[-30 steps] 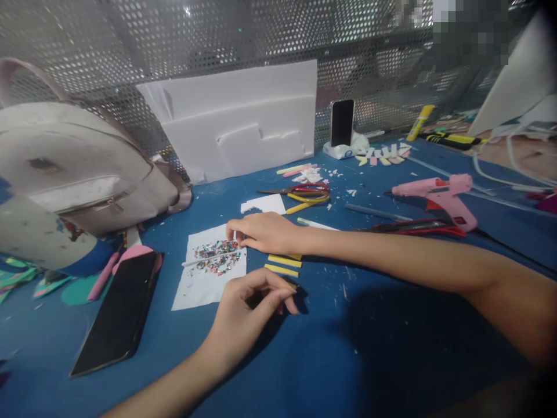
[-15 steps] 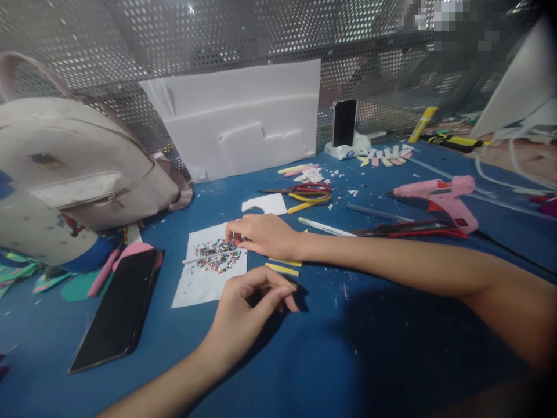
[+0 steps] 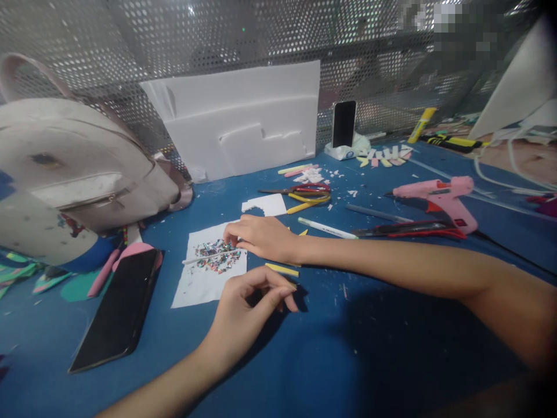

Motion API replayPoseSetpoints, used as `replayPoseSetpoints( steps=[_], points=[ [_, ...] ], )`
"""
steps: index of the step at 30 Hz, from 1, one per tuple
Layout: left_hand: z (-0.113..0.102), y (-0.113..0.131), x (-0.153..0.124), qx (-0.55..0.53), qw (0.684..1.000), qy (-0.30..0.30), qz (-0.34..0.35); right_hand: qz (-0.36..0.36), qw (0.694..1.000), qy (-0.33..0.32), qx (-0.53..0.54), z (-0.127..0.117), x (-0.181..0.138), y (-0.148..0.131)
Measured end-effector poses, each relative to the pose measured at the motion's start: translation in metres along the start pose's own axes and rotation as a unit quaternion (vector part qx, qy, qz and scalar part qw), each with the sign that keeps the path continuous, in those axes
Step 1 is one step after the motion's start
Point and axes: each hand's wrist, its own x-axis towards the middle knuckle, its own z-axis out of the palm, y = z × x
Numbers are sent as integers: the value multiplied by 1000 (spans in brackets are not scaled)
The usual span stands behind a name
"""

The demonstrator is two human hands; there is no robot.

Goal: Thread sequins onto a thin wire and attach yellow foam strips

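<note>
My right hand (image 3: 260, 235) reaches across to a white paper sheet (image 3: 204, 283) that carries a pile of coloured glitter bits (image 3: 216, 256) and a thin white stick (image 3: 209, 257). Its fingertips are pinched together over the glitter, at the stick's right end. My left hand (image 3: 249, 309) rests on the blue table (image 3: 357, 348) just below the paper, fingers curled in a pinch; what they hold is hidden. A yellow foam strip (image 3: 282, 269) lies between the two hands.
A black phone (image 3: 116, 310) lies left of the paper, a pale backpack (image 3: 69, 174) behind it. White foam board (image 3: 243, 119) leans on the mesh wall. Scissors (image 3: 304, 194), a white pen (image 3: 327, 228), a pink glue gun (image 3: 439, 197) and a second phone (image 3: 343, 123) sit farther back.
My right hand has slid slightly left and farther onto the glitter, covering more of the yellow strips. The left hand has stayed put.
</note>
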Motion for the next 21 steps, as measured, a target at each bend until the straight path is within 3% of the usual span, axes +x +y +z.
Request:
replayPoseSetpoints(
  steps=[21],
  points=[
    [0,-3,0,-4,1000,0,-1,-85,990,-55,-95,-1,3,2]
  ],
)
